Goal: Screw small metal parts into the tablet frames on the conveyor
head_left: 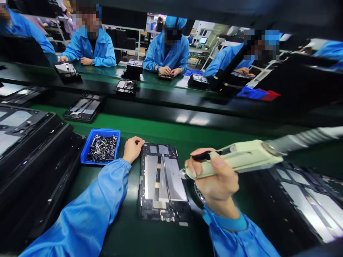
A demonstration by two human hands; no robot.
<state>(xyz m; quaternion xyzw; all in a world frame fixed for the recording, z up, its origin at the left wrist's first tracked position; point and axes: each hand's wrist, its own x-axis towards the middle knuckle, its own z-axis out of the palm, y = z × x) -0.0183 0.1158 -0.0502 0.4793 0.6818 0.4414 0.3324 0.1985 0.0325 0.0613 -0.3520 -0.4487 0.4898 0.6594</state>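
An opened tablet lies face down on the bench, with silver plates, a dark ribbon cable and a circuit board showing. My left hand is at its far left corner, fingers curled in a pinch; whatever they grip there is hidden. In my right hand is a cream electric screwdriver, its tip pointing left over the tablet's right edge. Left of my left hand stands a blue bin full of small dark metal parts. A round dish is partly covered by my right wrist.
Stacked tablet housings crowd the left side; another opened tablet lies at the right. One more tablet sits beyond the bin. The screwdriver's grey cable runs off right. Across the line, several people in blue coats work.
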